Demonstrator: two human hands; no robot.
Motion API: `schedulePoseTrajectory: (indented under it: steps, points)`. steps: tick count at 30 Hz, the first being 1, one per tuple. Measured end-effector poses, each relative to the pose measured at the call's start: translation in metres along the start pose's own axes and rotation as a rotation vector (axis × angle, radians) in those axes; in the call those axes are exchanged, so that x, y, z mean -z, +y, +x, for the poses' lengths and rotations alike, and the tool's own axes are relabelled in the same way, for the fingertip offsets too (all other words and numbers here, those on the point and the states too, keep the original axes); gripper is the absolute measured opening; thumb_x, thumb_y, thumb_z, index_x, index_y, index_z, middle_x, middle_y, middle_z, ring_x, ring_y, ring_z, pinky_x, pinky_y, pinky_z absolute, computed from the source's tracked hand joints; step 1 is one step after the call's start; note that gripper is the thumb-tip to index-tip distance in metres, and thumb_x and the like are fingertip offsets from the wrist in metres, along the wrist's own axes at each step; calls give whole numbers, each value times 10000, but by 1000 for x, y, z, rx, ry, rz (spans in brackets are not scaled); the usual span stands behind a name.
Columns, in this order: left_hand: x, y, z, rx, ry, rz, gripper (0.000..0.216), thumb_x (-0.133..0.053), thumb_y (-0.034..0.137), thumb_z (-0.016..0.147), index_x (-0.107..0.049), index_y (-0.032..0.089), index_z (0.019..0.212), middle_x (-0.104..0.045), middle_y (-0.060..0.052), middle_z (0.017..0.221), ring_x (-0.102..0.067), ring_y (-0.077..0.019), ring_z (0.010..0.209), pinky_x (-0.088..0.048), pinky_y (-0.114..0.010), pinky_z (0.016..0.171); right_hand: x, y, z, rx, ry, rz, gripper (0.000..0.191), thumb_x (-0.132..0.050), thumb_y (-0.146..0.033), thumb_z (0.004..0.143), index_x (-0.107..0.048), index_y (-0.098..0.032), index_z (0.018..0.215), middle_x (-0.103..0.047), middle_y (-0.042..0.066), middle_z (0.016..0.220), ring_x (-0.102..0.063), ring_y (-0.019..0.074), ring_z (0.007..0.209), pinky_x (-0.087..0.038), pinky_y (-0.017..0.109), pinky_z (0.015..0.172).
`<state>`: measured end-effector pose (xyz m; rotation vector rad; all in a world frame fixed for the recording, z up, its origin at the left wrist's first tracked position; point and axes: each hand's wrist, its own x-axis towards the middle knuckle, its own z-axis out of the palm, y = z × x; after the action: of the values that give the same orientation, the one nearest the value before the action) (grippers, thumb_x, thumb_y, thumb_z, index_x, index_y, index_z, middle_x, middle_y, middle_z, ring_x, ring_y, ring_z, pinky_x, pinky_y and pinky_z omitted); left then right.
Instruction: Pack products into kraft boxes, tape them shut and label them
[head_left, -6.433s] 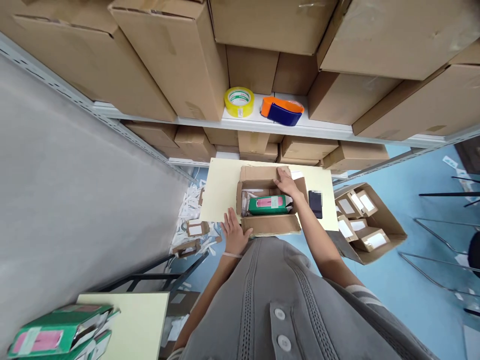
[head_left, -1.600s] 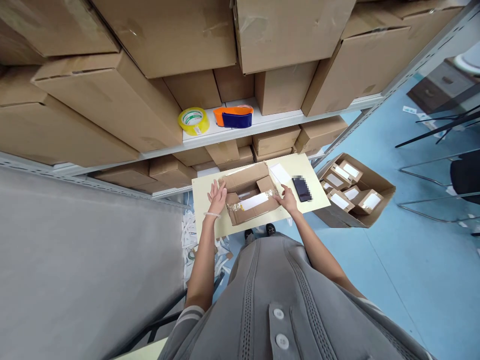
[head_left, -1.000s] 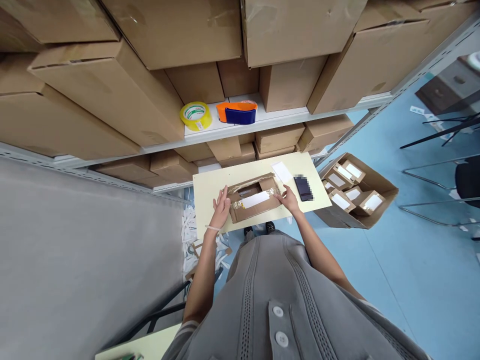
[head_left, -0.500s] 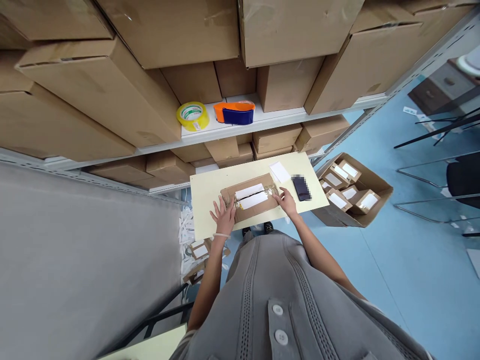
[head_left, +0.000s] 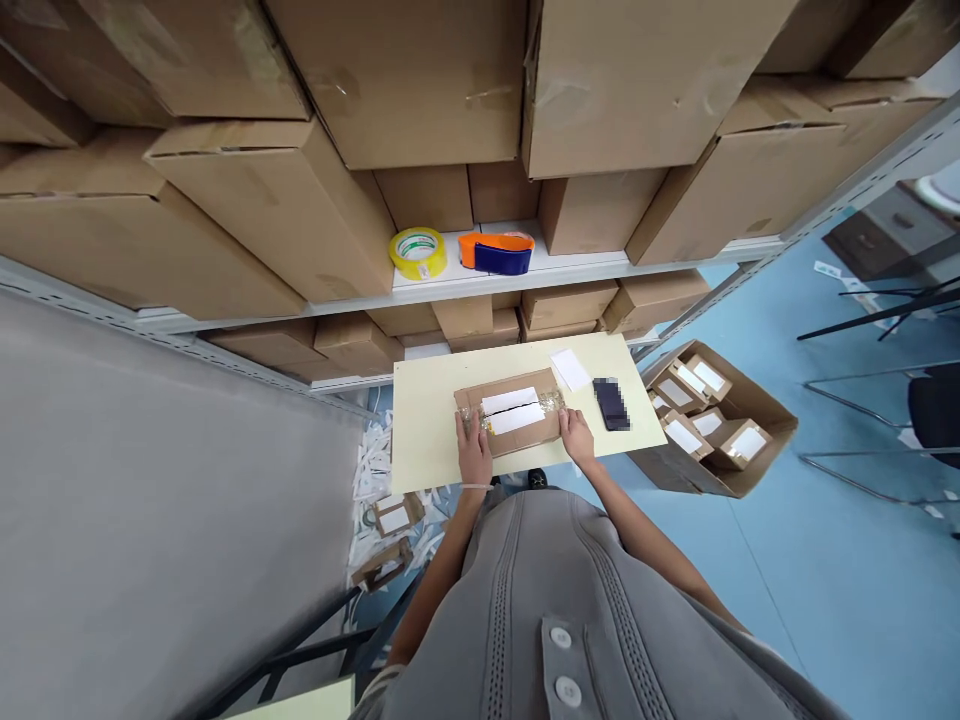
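Note:
A cardboard box (head_left: 517, 437) lies on the pale yellow tabletop (head_left: 424, 450) in front of me. A white label (head_left: 514, 408) on its upper face is parted by a dark seam, and shiny clear tape covers both ends of that seam. My left hand (head_left: 475, 458) is closed on the box's left end, fingers pointing away from me over the taped part. At the right end my right hand (head_left: 576, 436) grips the near corner, its fingertips partly hidden. Beyond the box lies a white paper slip (head_left: 571, 370), with a dark phone (head_left: 612, 404) to the right.
A tape roll (head_left: 418, 253) and an orange-and-blue strap-like item (head_left: 496, 253) sit on the shelf (head_left: 585, 266) among large cartons (head_left: 405, 90). On the floor at right stands an open carton (head_left: 772, 430) of labelled boxes. Paper scraps (head_left: 373, 460) litter the floor at left.
My left hand has gone from spread fingers to fingers drawn together on the box's left end. My right hand stays at the right end. The whole view has shifted slightly.

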<state>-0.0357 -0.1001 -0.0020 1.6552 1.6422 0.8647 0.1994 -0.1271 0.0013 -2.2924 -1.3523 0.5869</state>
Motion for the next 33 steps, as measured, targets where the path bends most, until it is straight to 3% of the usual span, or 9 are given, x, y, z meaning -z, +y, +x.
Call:
schedulePoseTrajectory:
  steps: [9,12,15,17,20,23,28,33]
  points:
    - [10,-10,36,-58,35,-21,493,-293,390,1027,-457,289,1480,-221,-20,1649,-317,-232,1486,-428,-365,1146,9,-27,18,43,-99,-136,461,-204,-402,1051,-614,-192,1034,-662,116,1120,-641,218,1020,-449,293,809]
    - [10,-12,39,-59,52,-15,491,-291,387,1025,-468,287,1473,-234,-32,1645,-359,-255,1465,-519,-370,1054,27,-38,38,39,-142,-206,500,-276,-451,1035,-669,-167,914,-705,150,992,-670,251,920,-448,322,781]
    - [6,-14,37,-56,62,-16,484,-295,359,1024,-474,289,1468,-234,-37,1645,-367,-268,1460,-537,-377,1027,61,-56,73,45,-138,-277,531,-334,-479,1016,-699,-149,817,-712,170,866,-676,283,881,-438,361,816]
    - [4,-16,36,-62,69,-32,480,-300,335,1023,-473,292,1469,-232,-36,1645,-356,-266,1466,-507,-386,1068,90,-78,101,91,-73,-306,575,-250,-477,1030,-713,-163,898,-716,162,926,-666,281,931,-426,373,861]
    - [2,-20,37,-69,75,-62,480,-305,298,1021,-473,284,1470,-226,-43,1648,-346,-263,1472,-468,-390,1111,132,-125,142,386,163,-284,600,-211,-516,1024,-700,-170,993,-697,155,986,-630,292,960,-440,377,850]
    - [1,-22,38,-67,69,-91,476,-340,261,1009,-482,281,1463,-230,-41,1647,-349,-267,1470,-450,-393,1131,154,-180,172,634,312,-214,552,-231,-522,1019,-647,-175,1128,-645,155,1131,-563,299,1073,-433,406,926]
    - [2,-22,37,-54,65,-130,493,-376,196,981,-505,308,1443,-251,-6,1643,-345,-251,1473,-414,-394,1163,138,-236,203,753,310,-219,462,-345,-448,1010,-513,-134,1304,-546,196,1325,-483,333,1186,-372,505,1021]
    - [3,-17,36,-14,76,-132,507,-368,193,973,-501,324,1444,-252,5,1643,-363,-258,1464,-467,-426,1118,115,-237,226,687,287,-186,457,-451,-438,978,-530,-90,1264,-559,228,1316,-464,346,1218,-305,567,1074]
